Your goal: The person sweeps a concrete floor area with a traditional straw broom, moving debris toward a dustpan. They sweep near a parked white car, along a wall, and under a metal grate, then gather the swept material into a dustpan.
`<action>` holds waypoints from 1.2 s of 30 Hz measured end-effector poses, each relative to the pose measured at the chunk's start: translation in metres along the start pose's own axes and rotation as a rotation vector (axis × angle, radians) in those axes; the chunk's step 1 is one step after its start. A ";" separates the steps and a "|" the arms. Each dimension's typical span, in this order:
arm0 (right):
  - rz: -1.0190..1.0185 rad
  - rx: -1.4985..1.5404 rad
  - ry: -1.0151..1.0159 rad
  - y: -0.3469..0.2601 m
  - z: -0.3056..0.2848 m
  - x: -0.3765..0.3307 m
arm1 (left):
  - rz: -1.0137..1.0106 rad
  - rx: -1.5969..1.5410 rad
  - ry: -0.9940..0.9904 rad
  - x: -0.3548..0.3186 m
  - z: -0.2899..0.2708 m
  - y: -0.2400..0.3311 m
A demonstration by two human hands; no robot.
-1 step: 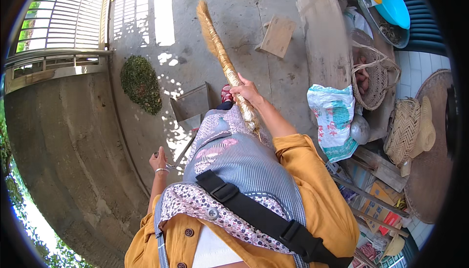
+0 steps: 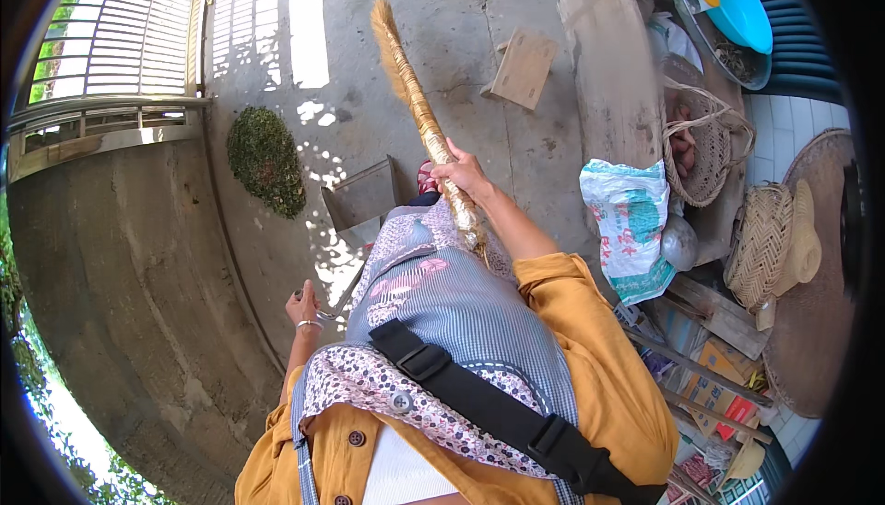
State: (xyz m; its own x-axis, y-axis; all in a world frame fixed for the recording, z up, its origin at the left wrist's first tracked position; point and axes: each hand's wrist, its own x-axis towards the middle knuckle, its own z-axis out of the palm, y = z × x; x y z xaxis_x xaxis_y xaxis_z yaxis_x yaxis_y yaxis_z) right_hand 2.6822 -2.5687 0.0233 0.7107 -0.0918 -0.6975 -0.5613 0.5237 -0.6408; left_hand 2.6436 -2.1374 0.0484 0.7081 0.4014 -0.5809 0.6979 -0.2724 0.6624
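Note:
My right hand (image 2: 463,173) is wrapped round the handle of a straw broom (image 2: 426,123). The broom slants away from my apron, its bound grip end close to my body and its loose bristles (image 2: 387,49) pointing far left, seemingly raised off the floor. Low on the left, my left hand (image 2: 302,304), with a bracelet at the wrist, is closed round the end of the long handle of a metal dustpan (image 2: 361,193). The dustpan's open tray is in front of my feet. A pile of dry green-brown leaf litter (image 2: 265,160) lies on the concrete to the left of the dustpan.
A small wooden stool (image 2: 524,67) stands ahead on the right. Along the right are a wooden plank (image 2: 613,63), a white and teal sack (image 2: 625,219), a woven basket (image 2: 705,169) and a blue basin (image 2: 737,7). A low concrete wall (image 2: 120,302) with a metal railing (image 2: 120,35) borders the left.

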 end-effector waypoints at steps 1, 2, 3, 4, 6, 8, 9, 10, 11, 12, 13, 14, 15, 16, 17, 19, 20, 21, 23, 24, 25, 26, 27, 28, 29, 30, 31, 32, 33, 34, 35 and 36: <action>0.011 -0.003 0.029 -0.002 0.008 0.003 | -0.026 0.025 -0.036 0.002 -0.002 -0.007; 0.023 -0.005 0.057 -0.005 0.014 0.006 | -0.054 0.052 -0.072 0.001 -0.003 -0.014; 0.030 -0.013 0.086 -0.008 0.019 0.011 | -0.069 0.138 -0.038 -0.015 0.005 0.001; 0.066 0.057 0.081 -0.011 0.022 0.015 | -0.065 0.196 -0.055 -0.029 0.009 0.018; 0.087 0.125 0.096 -0.022 0.025 0.011 | -0.109 0.291 -0.138 -0.018 0.000 0.004; 0.114 0.211 0.084 -0.024 0.023 0.013 | -0.216 0.403 -0.233 0.025 -0.025 -0.046; 0.119 0.214 0.086 -0.024 0.024 0.013 | -0.198 0.436 -0.253 0.032 -0.029 -0.048; 0.123 0.216 0.089 -0.024 0.024 0.013 | -0.156 0.447 -0.249 0.035 -0.029 -0.054; 0.128 0.219 0.092 -0.024 0.026 0.012 | -0.108 0.458 -0.237 0.038 -0.030 -0.060; 0.132 0.219 0.099 -0.027 0.028 0.011 | -0.084 0.467 -0.232 0.037 -0.028 -0.058; 0.137 0.219 0.104 -0.030 0.030 0.009 | -0.061 0.470 -0.227 0.038 -0.026 -0.056; 0.142 0.217 0.109 -0.034 0.032 0.007 | -0.044 0.473 -0.225 0.038 -0.026 -0.054; 0.136 0.232 0.093 -0.038 0.033 0.006 | -0.032 0.473 -0.224 0.039 -0.025 -0.051; 0.131 0.245 0.076 -0.043 0.033 0.006 | -0.021 0.471 -0.222 0.040 -0.024 -0.050; 0.127 0.257 0.058 -0.047 0.032 0.006 | -0.014 0.472 -0.221 0.040 -0.025 -0.050; 0.126 0.243 0.117 -0.050 0.030 0.013 | -0.001 0.464 -0.220 0.043 -0.023 -0.049; 0.127 0.228 0.120 -0.052 0.030 0.015 | 0.005 0.461 -0.219 0.044 -0.024 -0.048; 0.131 0.211 0.121 -0.055 0.029 0.017 | 0.004 0.457 -0.218 0.043 -0.024 -0.050; 0.119 0.203 0.080 -0.059 0.025 0.023 | 0.010 0.444 -0.211 0.044 -0.023 -0.052; 0.116 0.196 0.068 -0.061 0.025 0.025 | 0.010 0.441 -0.209 0.043 -0.022 -0.054; 0.112 0.190 0.056 -0.063 0.024 0.028 | 0.010 0.437 -0.210 0.043 -0.021 -0.057; 0.105 0.187 0.057 -0.064 0.022 0.031 | 0.010 0.430 -0.208 0.043 -0.020 -0.058; 0.104 0.188 0.056 -0.061 0.021 0.033 | 0.008 0.428 -0.201 0.041 -0.022 -0.060; 0.102 0.189 0.056 -0.059 0.019 0.035 | 0.009 0.431 -0.198 0.041 -0.021 -0.060; 0.113 0.188 0.054 -0.058 0.018 0.036 | 0.008 0.430 -0.199 0.043 -0.018 -0.060; 0.121 0.188 0.047 -0.058 0.018 0.037 | 0.009 0.426 -0.192 0.044 -0.019 -0.059; 0.129 0.189 0.041 -0.060 0.018 0.038 | 0.007 0.427 -0.187 0.043 -0.020 -0.059; 0.151 0.193 0.051 -0.061 0.018 0.037 | 0.006 0.426 -0.184 0.042 -0.019 -0.059; 0.152 0.194 0.051 -0.063 0.020 0.036 | 0.004 0.428 -0.180 0.040 -0.019 -0.059; 0.153 0.196 0.052 -0.065 0.021 0.034 | 0.003 0.427 -0.176 0.038 -0.019 -0.058; 0.153 0.197 0.053 -0.068 0.022 0.032 | 0.002 0.428 -0.173 0.037 -0.019 -0.056; 0.143 0.202 0.045 -0.069 0.023 0.029 | -0.003 0.434 -0.171 0.035 -0.021 -0.055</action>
State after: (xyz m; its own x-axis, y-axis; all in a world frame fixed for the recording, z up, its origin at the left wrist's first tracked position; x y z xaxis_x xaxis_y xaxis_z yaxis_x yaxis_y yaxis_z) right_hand 2.7515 -2.5881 0.0547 0.6080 -0.0404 -0.7929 -0.5549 0.6926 -0.4608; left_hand 2.6274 -2.0903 0.0015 0.6884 0.2630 -0.6760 0.6546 -0.6268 0.4228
